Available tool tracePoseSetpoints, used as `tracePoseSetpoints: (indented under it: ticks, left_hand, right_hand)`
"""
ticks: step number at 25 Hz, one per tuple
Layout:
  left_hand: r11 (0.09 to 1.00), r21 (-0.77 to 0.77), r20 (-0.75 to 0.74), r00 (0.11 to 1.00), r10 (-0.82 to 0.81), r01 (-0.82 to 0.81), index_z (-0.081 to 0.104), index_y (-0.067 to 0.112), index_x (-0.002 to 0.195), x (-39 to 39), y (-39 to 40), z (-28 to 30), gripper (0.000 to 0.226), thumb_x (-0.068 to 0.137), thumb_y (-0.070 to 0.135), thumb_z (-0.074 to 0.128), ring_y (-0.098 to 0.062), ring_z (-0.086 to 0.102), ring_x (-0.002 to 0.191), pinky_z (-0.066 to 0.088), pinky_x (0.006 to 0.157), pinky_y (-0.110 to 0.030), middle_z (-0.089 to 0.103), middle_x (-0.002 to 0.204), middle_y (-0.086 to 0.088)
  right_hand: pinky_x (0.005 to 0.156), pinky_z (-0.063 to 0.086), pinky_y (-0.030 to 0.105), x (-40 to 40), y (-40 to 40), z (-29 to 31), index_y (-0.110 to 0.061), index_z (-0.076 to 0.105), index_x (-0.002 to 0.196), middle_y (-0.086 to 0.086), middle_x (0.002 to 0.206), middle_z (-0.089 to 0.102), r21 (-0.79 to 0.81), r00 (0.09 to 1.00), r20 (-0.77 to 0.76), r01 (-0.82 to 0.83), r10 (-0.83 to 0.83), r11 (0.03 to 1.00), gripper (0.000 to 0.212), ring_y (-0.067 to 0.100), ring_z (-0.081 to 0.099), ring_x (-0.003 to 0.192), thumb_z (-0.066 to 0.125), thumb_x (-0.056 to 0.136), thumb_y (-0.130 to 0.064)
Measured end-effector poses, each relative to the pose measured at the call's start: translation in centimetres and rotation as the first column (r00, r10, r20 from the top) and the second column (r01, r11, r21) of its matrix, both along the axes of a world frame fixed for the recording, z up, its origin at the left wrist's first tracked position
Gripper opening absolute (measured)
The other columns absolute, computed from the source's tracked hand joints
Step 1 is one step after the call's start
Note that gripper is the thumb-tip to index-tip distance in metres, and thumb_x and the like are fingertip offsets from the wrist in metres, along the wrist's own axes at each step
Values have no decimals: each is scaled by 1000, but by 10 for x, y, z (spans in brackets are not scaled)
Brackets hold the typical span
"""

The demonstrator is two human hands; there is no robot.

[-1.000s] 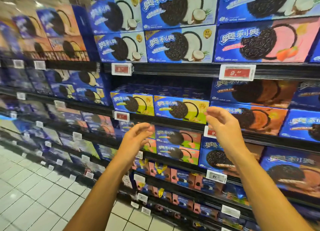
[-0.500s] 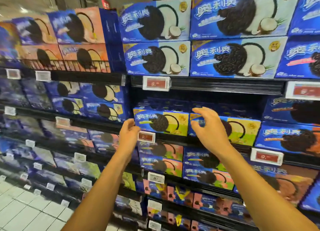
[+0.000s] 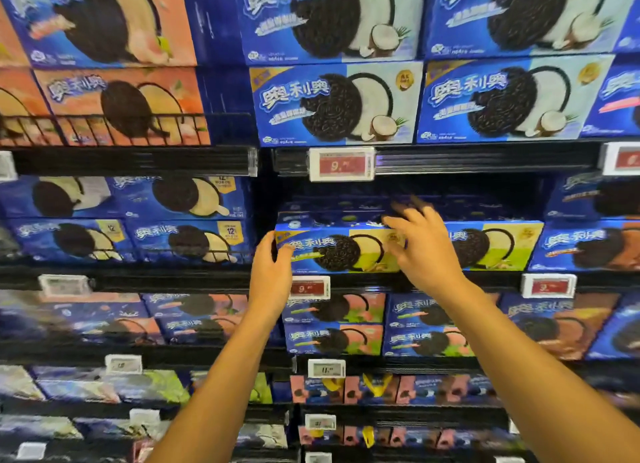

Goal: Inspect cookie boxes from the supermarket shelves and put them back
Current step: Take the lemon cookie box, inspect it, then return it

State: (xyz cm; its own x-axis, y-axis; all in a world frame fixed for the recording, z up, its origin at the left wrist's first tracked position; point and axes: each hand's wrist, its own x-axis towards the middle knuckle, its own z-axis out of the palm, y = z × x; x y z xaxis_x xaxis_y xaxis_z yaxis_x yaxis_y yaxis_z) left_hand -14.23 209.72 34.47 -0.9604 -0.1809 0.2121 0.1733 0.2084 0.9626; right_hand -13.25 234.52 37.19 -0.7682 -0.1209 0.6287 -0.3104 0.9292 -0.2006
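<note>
Black supermarket shelves (image 3: 485, 157) carried stacked blue cookie boxes. On the middle shelf (image 3: 433, 279) stood a yellow-green cookie box (image 3: 343, 251) beside a matching box (image 3: 502, 246). Coconut boxes (image 3: 336, 105) sat on the shelf above, with price tags (image 3: 341, 164) clipped to the edges.
</note>
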Motion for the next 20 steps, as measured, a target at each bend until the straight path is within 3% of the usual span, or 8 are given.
tracePoseSetpoints:
  ticks: [3,4,5,7,9,11,14,20]
  left_hand:
    - [994,94,-93,994,-48,56,48,27,127,11,-3,1,25,102,27,51,21,52,101,40,84,-4,55,116,22]
    - [990,115,-115,991,-63,76,48,29,124,14,-3,2,23,101,26,53,25,51,98,40,81,0,55,113,25]
    - [985,139,-133,988,-84,102,50,28,126,17,-5,3,25,101,26,54,21,52,105,41,88,-4,56,117,22]
    - [981,157,-169,981,-90,117,49,28,135,22,-14,6,36,100,26,55,-3,51,125,42,105,-26,55,135,10]
    - [978,160,-256,962,-90,134,48,36,133,26,-26,12,37,100,20,56,-12,50,131,42,108,-34,53,141,5]
    - [938,267,-311,941,-132,220,52,40,126,30,-36,15,40,99,9,55,-13,54,128,48,102,-29,56,138,5]
    - [848,426,-263,940,-218,315,51,37,130,44,-37,7,46,98,4,51,-18,56,127,53,95,-26,55,141,-1]
    - [662,641,-247,921,-300,388,54,25,136,84,-34,-44,51,87,12,59,-13,66,111,57,81,-25,69,124,4]
  right_hand:
    - [112,25,57,6,2,-5,-10,70,122,12,132,64,-62,1000,-22,-9,7,998,40,46,41,137,79,83,-7]
    - [113,21,54,8,1,-6,-12,69,124,10,136,63,-95,1000,-5,-7,7,995,41,43,39,140,78,85,-7]
    - [113,18,52,11,-1,-7,-14,68,127,8,139,60,-143,1000,10,-14,15,990,42,40,37,143,76,86,-8]
    - [116,19,49,18,-3,-7,-18,65,131,4,145,56,-275,996,31,-71,83,959,44,33,35,146,73,89,-10]
    - [117,29,48,26,-4,-2,-24,60,136,-1,146,55,-404,982,-5,-172,186,898,48,24,41,144,71,90,-14]
    - [111,40,32,39,-10,1,-30,55,139,-9,142,58,-554,969,-30,-221,246,802,53,11,50,135,71,91,-15]
    - [94,44,12,56,-21,-4,-29,54,136,-16,130,63,-749,964,-123,-247,237,615,54,-2,58,119,71,91,-7]
    - [85,53,18,90,-24,-22,-32,68,111,-14,112,71,-933,982,-118,-160,148,321,36,-2,67,98,81,78,-28]
